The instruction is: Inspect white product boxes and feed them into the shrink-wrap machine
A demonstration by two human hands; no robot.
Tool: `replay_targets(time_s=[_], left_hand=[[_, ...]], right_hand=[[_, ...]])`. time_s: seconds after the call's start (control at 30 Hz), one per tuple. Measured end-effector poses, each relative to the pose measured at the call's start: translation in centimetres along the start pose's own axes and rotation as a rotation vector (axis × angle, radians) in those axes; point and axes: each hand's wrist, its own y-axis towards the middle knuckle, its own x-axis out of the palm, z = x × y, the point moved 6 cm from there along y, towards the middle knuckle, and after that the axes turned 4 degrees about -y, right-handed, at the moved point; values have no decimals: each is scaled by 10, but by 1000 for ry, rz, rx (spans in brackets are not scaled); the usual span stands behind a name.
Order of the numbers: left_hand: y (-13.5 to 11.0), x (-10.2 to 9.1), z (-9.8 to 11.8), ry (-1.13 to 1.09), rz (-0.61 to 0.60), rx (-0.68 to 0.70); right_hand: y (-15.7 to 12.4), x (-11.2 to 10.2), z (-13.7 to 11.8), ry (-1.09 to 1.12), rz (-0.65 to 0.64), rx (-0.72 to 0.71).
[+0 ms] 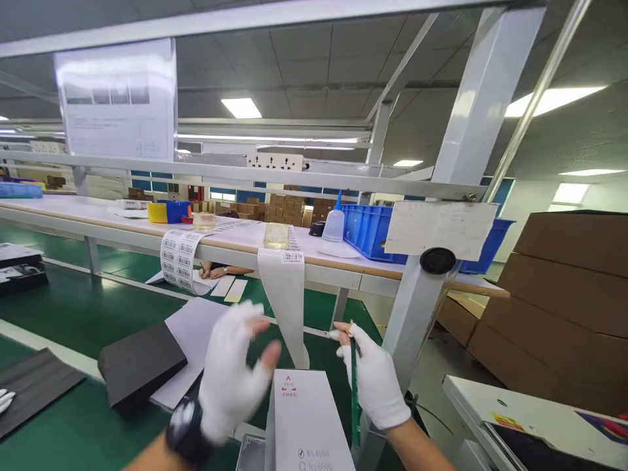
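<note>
- Your right hand (375, 383), in a white glove with the fingertips bare, was closed around a green pencil-like stick (354, 392), gripping it near its top end.
- That stick stood nearly upright, its long axis running up and down; its upper end pointed toward the shelf above and its lower end dropped just beside the right edge of the white box (309, 422).
- Your left hand (233, 373), also gloved, was blurred, fingers spread wide and holding nothing, hovering just left of the white box and above its near-left corner; a black watch (185, 432) sat on the wrist.
- The white box lay lengthwise away from you, with a red mark at its far end and printed checkbox lines at its near end.
- Left of the white box, a black flat pad (140, 366) rested on a white sheet (196, 340) on the green belt.
- Beyond the white box, a white label strip (287, 294) hung down from the shelf; a blue bin (373, 232) sat on that shelf, farther right.
- Another person's hand (216, 270) rested on the far side, under the shelf.
</note>
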Motion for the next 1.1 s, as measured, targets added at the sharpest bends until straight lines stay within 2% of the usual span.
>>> replay_targets(time_s=[0.07, 0.1, 0.17, 0.2, 0.27, 0.37, 0.53, 0.67, 0.77, 0.83, 0.9, 0.93, 1.0, 1.07, 1.1], left_hand=[[59, 11, -19, 63, 84, -29], [85, 19, -27, 101, 82, -38], [119, 35, -41, 179, 44, -47], [128, 41, -46, 209, 19, -44], [133, 48, -56, 233, 9, -30], [126, 49, -63, 201, 45, 2], [119, 49, -66, 202, 56, -9], [122, 51, -64, 236, 22, -42], [127, 48, -64, 243, -26, -49], [121, 44, -61, 211, -88, 1], [95, 35, -54, 181, -134, 18], [74, 28, -48, 158, -159, -8], [14, 11, -30, 65, -221, -117], [-57, -7, 0, -112, -285, -232], [-89, -20, 19, -193, -242, -267]], right_hand=[[21, -1, -40, -184, 45, -310], [30, -1, -60, -278, 85, -473], [45, 3, -91, -452, 183, -729], [54, 6, -101, -533, 226, -801], [73, 13, -112, -676, 278, -841], [98, 25, -119, -825, 275, -814], [117, 42, -124, -954, 224, -829], [110, 43, -133, -949, 272, -927], [82, 43, -135, -842, 279, -1035], [56, 38, -122, -652, 213, -965], [29, 27, -92, -423, 116, -704], [15, 20, -70, -322, 74, -520], [-16, 2, -19, -192, 32, -126], [-46, -18, 25, -139, 22, 199], [-58, -26, 40, -125, 17, 310]])
